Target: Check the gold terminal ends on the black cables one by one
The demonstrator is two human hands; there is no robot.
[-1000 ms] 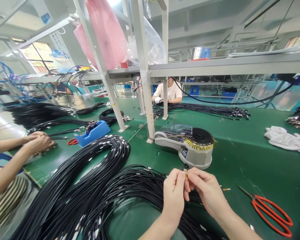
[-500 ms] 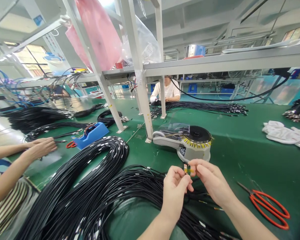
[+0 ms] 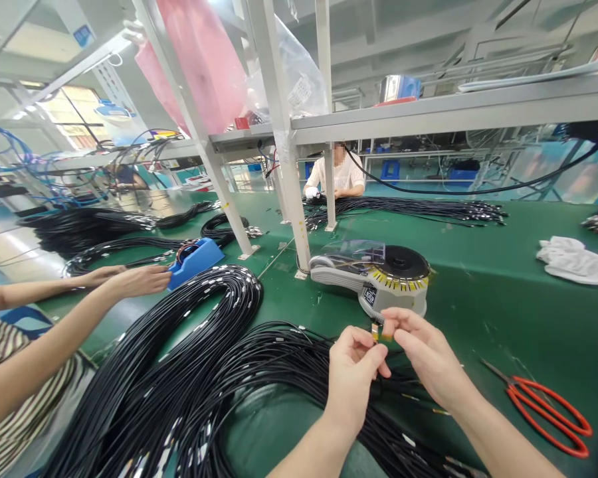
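Note:
My left hand (image 3: 351, 375) pinches a cable end whose small metal connector (image 3: 375, 331) sticks up past the fingertips, with some yellow on it. Just to its right, my right hand (image 3: 428, 358) holds a small piece of amber tape (image 3: 388, 329) between thumb and fingers. Both hands are over the near bundle of black cables (image 3: 274, 352), which have white labels. Right behind them stands a grey tape dispenser machine (image 3: 323, 271) with yellow tape strips around its black wheel. The cable below my left fingers is mostly hidden.
Red-handled scissors (image 3: 545, 408) lie at the right, white gloves (image 3: 573, 261) beyond them. At left, a co-worker's hand (image 3: 142, 279) is at a blue tape dispenser (image 3: 199, 261). Shelf posts (image 3: 292, 192) rise from the green table (image 3: 478, 279). Another person (image 3: 346, 176) sits opposite.
My hands stay close together, and the amber tape now shows at my right fingertips, beside the connector. The co-worker's hand has moved right to the blue dispenser. The view has shifted slightly.

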